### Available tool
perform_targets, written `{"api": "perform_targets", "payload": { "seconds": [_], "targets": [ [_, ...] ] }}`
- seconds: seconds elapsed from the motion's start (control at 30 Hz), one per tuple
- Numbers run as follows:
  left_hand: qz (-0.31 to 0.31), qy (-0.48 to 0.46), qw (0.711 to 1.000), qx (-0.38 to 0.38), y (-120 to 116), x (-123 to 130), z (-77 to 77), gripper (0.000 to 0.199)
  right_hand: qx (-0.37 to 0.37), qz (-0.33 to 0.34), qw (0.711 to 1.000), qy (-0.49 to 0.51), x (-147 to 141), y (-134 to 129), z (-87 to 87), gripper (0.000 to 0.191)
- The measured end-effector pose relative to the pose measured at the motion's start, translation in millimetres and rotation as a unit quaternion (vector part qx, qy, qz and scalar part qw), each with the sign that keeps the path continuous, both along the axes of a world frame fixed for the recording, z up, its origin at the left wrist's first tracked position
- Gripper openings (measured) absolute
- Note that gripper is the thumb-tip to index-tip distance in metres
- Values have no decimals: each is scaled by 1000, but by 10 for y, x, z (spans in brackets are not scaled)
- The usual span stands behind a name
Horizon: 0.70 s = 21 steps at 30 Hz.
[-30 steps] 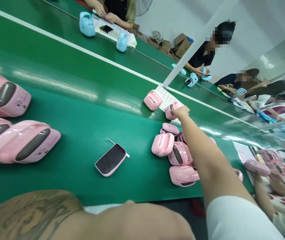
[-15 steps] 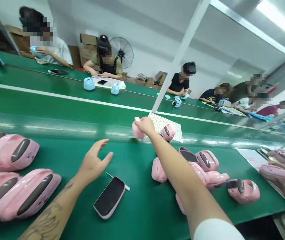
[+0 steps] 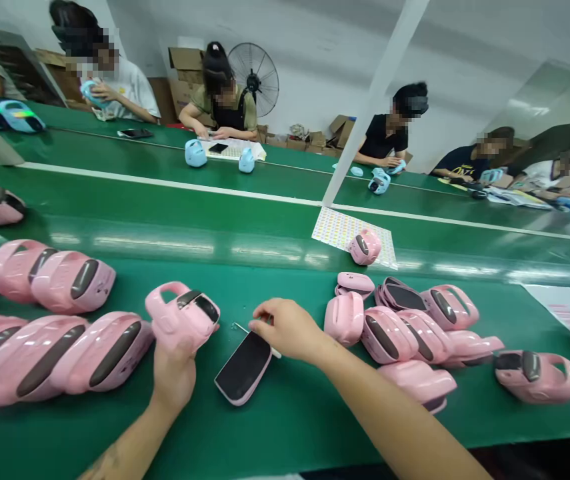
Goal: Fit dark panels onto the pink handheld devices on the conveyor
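A pink plastic housing [image 3: 185, 317] with a loop handle and dark windows is held upright in my left hand [image 3: 175, 373], whose fingers wrap round its lower end. My right hand [image 3: 282, 327] is at the upper end of a pink-edged dark panel [image 3: 245, 367] lying on the green table. Its thumb and forefinger are pinched together; what they hold, if anything, is too small to make out. A thin white-handled tool [image 3: 275, 353] lies partly under the panel, its metal tip showing at the upper left.
Rows of pink housings [image 3: 72, 283] stand at the left, and a pile of pink parts [image 3: 389, 333] lies to the right. A sticker sheet [image 3: 335, 228] bears one housing [image 3: 365, 247]. A post [image 3: 372, 100] rises behind it. Several people work across the table.
The pink housing has passed from my right hand to my left, which was open. My right hand has come back from the sticker sheet to the dark panel. The view has shifted left.
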State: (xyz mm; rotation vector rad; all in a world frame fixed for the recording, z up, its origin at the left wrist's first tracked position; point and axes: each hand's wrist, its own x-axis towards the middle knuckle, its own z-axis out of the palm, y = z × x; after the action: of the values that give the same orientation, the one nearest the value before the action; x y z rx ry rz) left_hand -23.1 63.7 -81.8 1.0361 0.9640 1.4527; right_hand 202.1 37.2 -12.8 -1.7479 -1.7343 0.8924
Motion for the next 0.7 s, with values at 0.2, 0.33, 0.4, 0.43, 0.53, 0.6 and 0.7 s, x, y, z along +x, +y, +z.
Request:
{"api": "perform_targets", "payload": {
  "seconds": [0.2,0.33,0.4,0.43,0.53,0.6,0.7],
  "targets": [
    [60,-93,991,-80,-393,136,-114,69,-38,-20,999,-22,-58,-224,-254,13],
    [24,-108,991,-75,-310,302,-172,75,-46,-42,997,-52,-95,-252,-245,9],
    [3,-105,992,-75,-250,346,-210,74,-45,-52,996,-60,-103,-280,-234,9],
    [-4,-102,992,-74,-221,357,-232,73,-43,-58,995,-63,-109,-298,-225,9],
    [-11,-85,994,-62,-145,357,-280,69,-31,-75,994,-70,-126,-366,-176,8],
    [-5,-71,996,-46,-100,345,-265,69,-15,-89,993,-72,-113,-401,-131,8],
    [-4,-63,998,-14,-19,328,-126,71,2,-140,989,-42,-20,-386,-72,10]
  ]
}}
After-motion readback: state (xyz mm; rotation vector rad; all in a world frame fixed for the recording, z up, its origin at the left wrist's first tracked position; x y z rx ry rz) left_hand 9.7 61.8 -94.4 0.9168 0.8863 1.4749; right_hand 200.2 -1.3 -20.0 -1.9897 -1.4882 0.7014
